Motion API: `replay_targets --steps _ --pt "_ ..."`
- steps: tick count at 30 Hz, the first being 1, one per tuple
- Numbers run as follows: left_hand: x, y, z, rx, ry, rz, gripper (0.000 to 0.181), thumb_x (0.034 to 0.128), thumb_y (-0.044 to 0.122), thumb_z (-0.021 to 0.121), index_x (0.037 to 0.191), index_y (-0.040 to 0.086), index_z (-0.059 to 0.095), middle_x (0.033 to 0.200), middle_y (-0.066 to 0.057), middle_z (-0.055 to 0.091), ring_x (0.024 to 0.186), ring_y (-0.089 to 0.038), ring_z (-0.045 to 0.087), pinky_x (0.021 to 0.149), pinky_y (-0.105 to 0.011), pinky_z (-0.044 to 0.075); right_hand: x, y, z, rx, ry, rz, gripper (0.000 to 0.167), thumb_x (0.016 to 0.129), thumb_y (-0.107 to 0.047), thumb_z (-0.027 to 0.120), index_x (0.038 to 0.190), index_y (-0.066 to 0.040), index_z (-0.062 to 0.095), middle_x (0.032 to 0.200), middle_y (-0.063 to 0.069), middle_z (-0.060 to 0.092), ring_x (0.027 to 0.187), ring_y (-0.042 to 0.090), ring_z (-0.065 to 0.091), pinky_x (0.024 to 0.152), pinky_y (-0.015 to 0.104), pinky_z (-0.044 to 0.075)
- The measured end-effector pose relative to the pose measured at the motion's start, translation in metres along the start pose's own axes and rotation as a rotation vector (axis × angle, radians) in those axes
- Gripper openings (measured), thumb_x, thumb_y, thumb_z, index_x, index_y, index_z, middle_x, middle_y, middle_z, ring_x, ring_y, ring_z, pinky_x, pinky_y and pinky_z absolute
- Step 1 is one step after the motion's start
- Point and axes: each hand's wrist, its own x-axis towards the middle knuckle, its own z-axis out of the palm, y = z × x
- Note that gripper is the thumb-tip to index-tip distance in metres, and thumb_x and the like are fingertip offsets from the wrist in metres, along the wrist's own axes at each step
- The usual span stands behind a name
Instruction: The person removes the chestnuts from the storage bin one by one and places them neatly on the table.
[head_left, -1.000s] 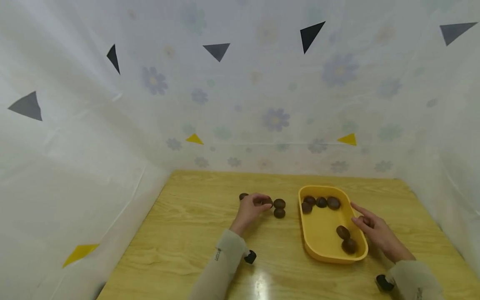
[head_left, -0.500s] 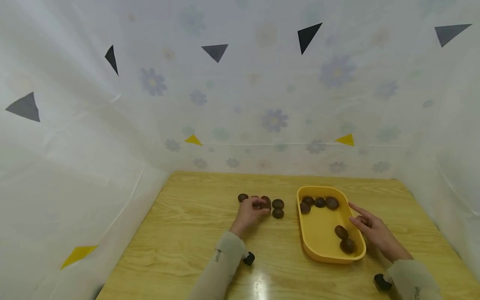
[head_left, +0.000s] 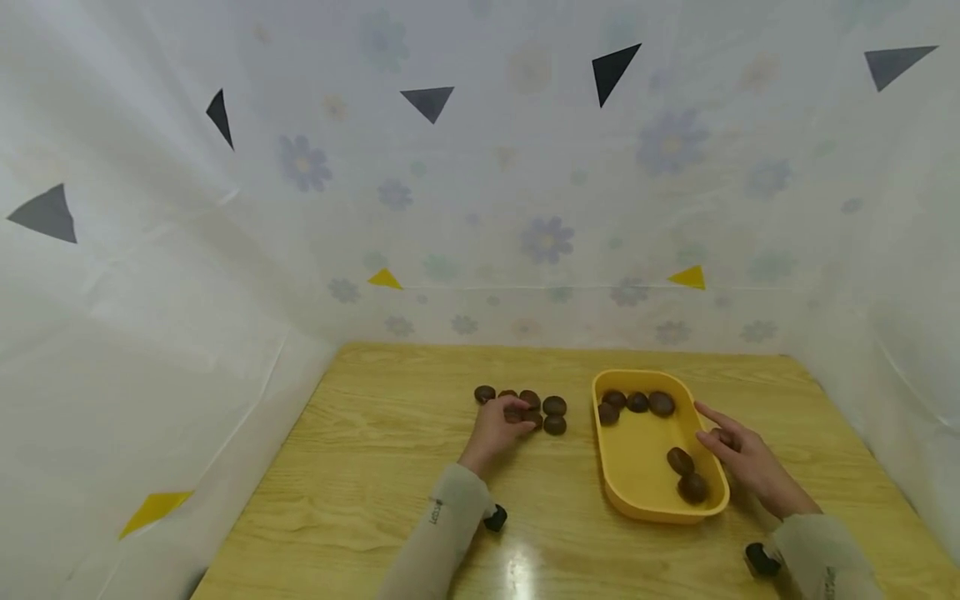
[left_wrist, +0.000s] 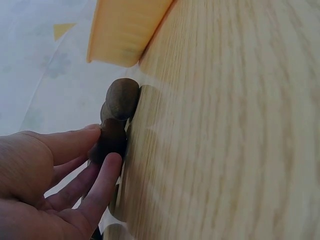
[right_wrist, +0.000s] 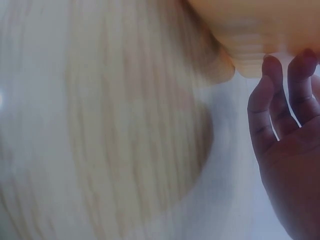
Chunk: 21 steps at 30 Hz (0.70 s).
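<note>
In the head view my left hand [head_left: 495, 433] pinches a dark brown chestnut [left_wrist: 111, 137] between thumb and index finger, down at the tabletop. Other chestnuts lie close around it in two short rows, among them a chestnut [head_left: 554, 406] at the right end and a chestnut [head_left: 484, 394] at the far left. My fingers hide part of the group. My right hand [head_left: 761, 467] rests its fingertips against the right side of the yellow tray [head_left: 611, 492]. In the right wrist view its fingers are loosely bent at the tray's outer wall.
Inside the tray, several chestnuts gather along the back, such as a chestnut [head_left: 662, 404], and two lie near the front right, including a chestnut [head_left: 692, 487]. The wooden table [head_left: 360, 492] ends at a white flowered sheet [head_left: 480, 208] behind and at both sides.
My left hand has brought the pinched chestnut slightly toward me, beside the front chestnut at the right end; the chestnuts behind it now show more. My right hand stays at the tray.
</note>
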Motion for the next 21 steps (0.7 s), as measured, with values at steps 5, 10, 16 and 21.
replay_targets --steps 5,10,16,21 --pt "0.000 0.000 -0.003 -0.011 -0.001 0.002 0.028 0.0921 0.010 0.080 0.118 0.002 0.072 0.118 -0.013 0.071 0.102 -0.026 0.070 0.088 -0.040 0.060 0.002 0.000 -0.001 -0.003 0.000 0.009 0.064 0.112 -0.027 0.050 0.164 -0.003 0.022 0.085 0.003 0.059 0.070 0.015 0.047 0.063 0.027 0.039" --pt "-0.003 0.000 -0.004 -0.010 0.001 -0.010 0.030 0.0920 0.010 0.080 0.119 0.001 0.071 0.118 -0.015 0.070 0.103 -0.029 0.070 0.088 -0.043 0.060 0.002 0.001 -0.001 0.015 -0.013 0.031 0.065 0.112 -0.029 0.049 0.165 -0.004 0.021 0.086 0.004 0.059 0.071 0.016 0.048 0.063 0.027 0.039" --pt "-0.008 0.004 -0.011 -0.041 -0.009 -0.042 0.032 0.0936 0.011 0.078 0.124 0.004 0.070 0.123 -0.015 0.066 0.109 -0.030 0.069 0.087 -0.041 0.061 0.002 0.001 0.000 0.036 -0.037 0.052 0.065 0.112 -0.030 0.048 0.166 -0.005 0.019 0.091 0.007 0.061 0.073 0.017 0.049 0.064 0.029 0.040" --pt "-0.008 0.015 -0.016 -0.065 -0.009 -0.017 0.037 0.0942 0.009 0.078 0.129 0.001 0.067 0.125 -0.019 0.065 0.111 -0.032 0.068 0.089 -0.042 0.060 0.002 -0.001 0.000 0.038 -0.040 0.046 0.065 0.113 -0.029 0.047 0.166 -0.005 0.018 0.090 0.007 0.059 0.072 0.018 0.048 0.064 0.029 0.040"
